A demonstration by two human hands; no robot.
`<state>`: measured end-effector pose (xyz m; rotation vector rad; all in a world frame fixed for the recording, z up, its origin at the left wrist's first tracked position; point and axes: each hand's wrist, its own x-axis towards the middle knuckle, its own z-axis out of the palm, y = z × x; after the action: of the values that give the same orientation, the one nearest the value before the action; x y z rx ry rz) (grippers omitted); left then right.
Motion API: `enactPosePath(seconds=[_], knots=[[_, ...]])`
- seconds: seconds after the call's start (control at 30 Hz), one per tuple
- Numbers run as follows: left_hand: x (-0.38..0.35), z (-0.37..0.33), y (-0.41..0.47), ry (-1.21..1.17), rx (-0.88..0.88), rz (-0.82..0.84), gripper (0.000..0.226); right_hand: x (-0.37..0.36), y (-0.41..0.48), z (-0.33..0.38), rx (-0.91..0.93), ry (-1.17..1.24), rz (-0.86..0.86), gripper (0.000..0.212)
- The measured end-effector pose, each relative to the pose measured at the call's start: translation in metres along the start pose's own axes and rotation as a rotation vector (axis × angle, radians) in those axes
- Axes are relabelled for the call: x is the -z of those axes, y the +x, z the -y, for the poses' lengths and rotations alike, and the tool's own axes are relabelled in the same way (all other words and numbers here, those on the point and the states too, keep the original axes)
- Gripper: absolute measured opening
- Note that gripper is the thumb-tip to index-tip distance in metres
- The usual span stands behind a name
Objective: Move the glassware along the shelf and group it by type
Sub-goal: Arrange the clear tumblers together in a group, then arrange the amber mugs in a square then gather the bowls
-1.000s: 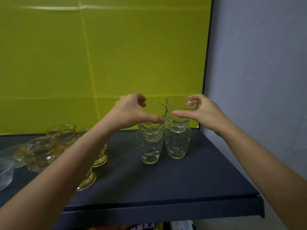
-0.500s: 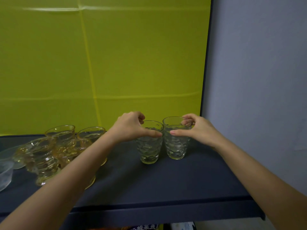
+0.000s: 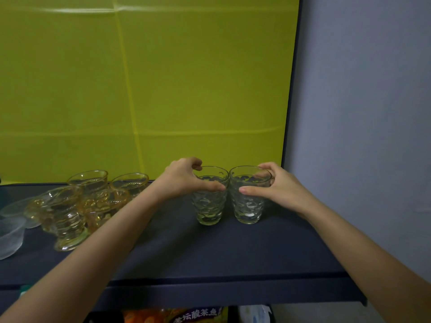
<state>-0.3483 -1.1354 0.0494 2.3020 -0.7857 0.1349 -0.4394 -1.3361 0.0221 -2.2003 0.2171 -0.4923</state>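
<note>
Dark shelf (image 3: pixel 210 252), right end: two clear dimpled tumblers, upright, just beside each other; left tumbler (image 3: pixel 210 206) gripped at the rim by the left hand (image 3: pixel 182 180), thumb in front, fingers curled behind; right tumbler (image 3: pixel 248 206) gripped likewise by the right hand (image 3: pixel 277 190); both bases on the shelf. Left end: amber footed dishes (image 3: pixel 70 213), clustered; frosted bowls (image 3: pixel 9 236) at the far edge.

Left hand (image 3: pixel 182 181) grips left glass (image 3: pixel 209 207), right hand (image 3: pixel 281 188) right glass (image 3: pixel 248 207)
</note>
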Motion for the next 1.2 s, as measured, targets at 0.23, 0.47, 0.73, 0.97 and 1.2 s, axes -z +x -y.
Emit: enactPosePath(seconds=[0.23, 0.47, 0.73, 0.97, 1.2], knots=[[0.013, -0.009, -0.014, 0.076, -0.031, -0.031, 0.094, 0.009, -0.011, 0.014, 0.108, -0.139, -0.049, 0.116], [0.082, -0.004, -0.053, 0.052, -0.205, -0.362, 0.033, 0.002, -0.016, 0.059, 0.451, -0.125, -0.129, 0.041], [0.14, 0.049, -0.086, 0.095, -0.143, -0.419, 0.024, -0.06, -0.009, 0.108, 0.54, -0.097, 0.031, 0.029], [0.183, 0.117, -0.076, 0.133, -0.086, -0.244, 0.031, -0.12, 0.007, 0.141, 0.481, -0.152, 0.185, 0.044], [0.176, 0.165, -0.048, 0.23, -0.098, 0.01, 0.056, -0.152, 0.016, 0.144, 0.322, -0.16, 0.297, 0.054]])
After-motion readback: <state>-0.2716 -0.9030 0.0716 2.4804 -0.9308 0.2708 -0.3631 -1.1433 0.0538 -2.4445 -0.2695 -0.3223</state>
